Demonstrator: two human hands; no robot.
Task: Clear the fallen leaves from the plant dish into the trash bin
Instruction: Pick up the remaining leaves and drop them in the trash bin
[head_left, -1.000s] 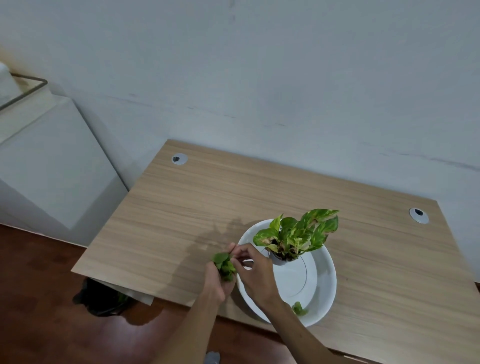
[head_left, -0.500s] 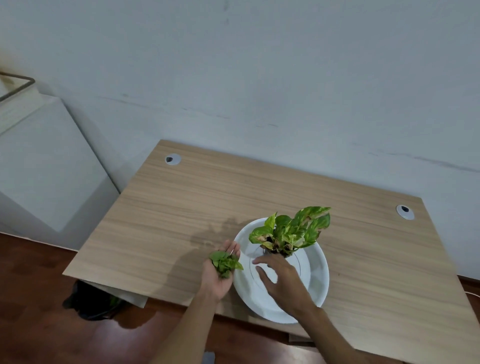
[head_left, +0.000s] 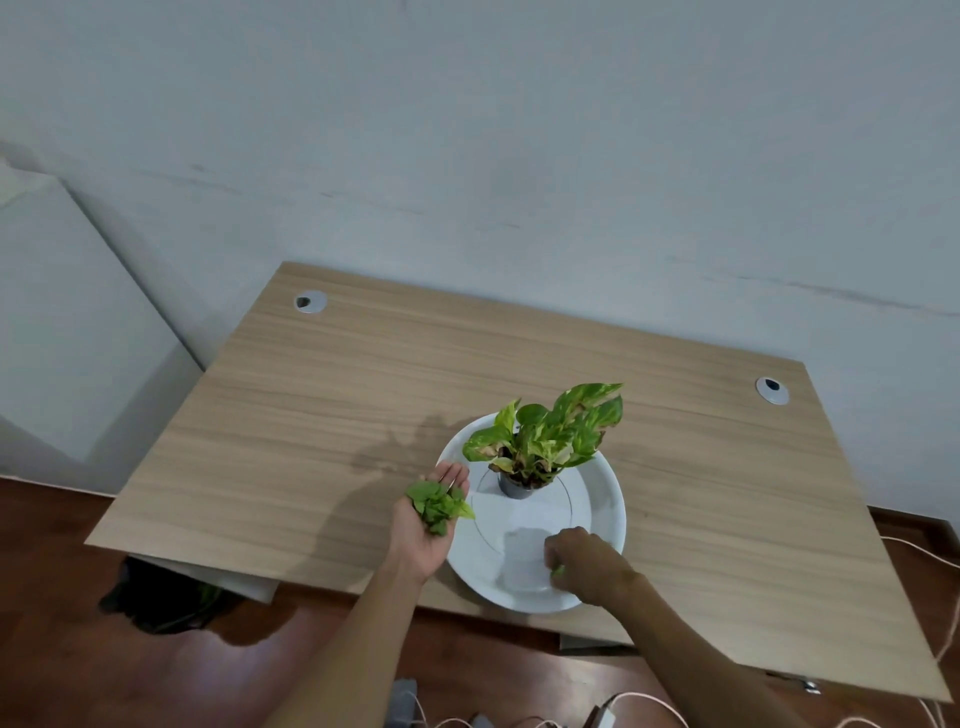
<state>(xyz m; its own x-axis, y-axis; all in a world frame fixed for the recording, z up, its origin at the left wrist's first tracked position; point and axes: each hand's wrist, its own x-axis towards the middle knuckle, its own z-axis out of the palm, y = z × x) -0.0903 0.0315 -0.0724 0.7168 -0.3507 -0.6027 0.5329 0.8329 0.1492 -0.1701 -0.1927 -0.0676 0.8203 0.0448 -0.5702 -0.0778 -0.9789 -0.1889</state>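
Left hand (head_left: 427, 525), palm up and open, cups a small pile of green leaves (head_left: 436, 505) just beside the left rim of the white plant dish (head_left: 605, 493). Right hand (head_left: 584, 570), fingers curled down on the dish's near side, pinches one leaf (head_left: 557, 572). A small potted plant (head_left: 545, 439) stands upright at the dish's far centre. The dish rests on the wooden desk (head_left: 363, 405); a dark trash bin (head_left: 161, 603) sits on the floor below the desk's near-left corner.
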